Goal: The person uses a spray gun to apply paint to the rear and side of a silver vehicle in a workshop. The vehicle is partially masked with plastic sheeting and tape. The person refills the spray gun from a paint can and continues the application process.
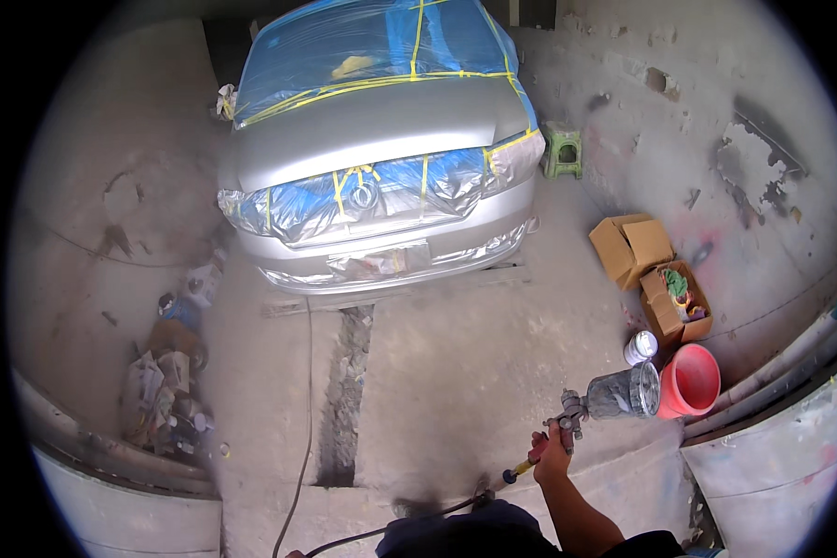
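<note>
My right hand (553,456) is wrapped round the red grip of a paint spray gun (571,410). A large grey-smeared paint cup (616,394) sticks out from the gun toward the right. From the base of the grip a dark air hose (372,533) runs down to the left past my legs. Only a sliver of my left hand (295,554) shows at the lower edge, where the hose meets it; its fingers are mostly cut off. Ahead stands a silver car (372,130), its glass and lamps masked with blue film and yellow tape.
At right stand a red bucket (707,377), a white can (641,348) and two cardboard boxes (634,246), one holding rags. A green stool (563,149) is beside the car. Rubbish (167,372) lies along the left wall. A rough floor channel (346,400) runs toward the car.
</note>
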Demonstrator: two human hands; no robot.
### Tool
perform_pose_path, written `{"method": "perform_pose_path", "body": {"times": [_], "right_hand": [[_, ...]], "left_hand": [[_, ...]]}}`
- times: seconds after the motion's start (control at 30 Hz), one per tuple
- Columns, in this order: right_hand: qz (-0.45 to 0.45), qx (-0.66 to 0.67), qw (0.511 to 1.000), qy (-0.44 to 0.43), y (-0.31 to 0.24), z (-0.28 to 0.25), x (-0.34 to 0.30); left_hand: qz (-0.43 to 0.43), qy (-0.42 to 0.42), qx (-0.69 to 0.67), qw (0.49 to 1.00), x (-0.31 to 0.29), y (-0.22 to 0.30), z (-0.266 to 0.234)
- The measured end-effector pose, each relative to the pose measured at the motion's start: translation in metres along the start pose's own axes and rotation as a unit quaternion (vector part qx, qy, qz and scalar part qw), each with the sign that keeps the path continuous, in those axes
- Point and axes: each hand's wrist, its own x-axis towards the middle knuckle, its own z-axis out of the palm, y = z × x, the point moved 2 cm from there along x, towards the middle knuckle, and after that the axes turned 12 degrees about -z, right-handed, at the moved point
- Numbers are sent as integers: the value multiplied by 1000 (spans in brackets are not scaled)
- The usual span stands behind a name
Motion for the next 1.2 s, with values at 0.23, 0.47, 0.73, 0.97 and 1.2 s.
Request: {"method": "perform_pose_path", "body": {"times": [0.23,0.47,0.73,0.97,1.2], "right_hand": [[-41,-7,999,-11,9,-14,-34],[-40,-45,996,-59,31,9,-113],[-26,-155,973,-172,56,40,-165],[-27,-174,947,-268,57,54,-165],[-23,-172,911,-375,42,65,-168]], "left_hand": [[54,-24,41,997,61,-11,30],[43,-70,51,995,76,-54,77],[86,-86,68,990,67,-88,88],[144,-38,64,987,63,-85,108],[149,-33,33,988,29,-83,83]]}}
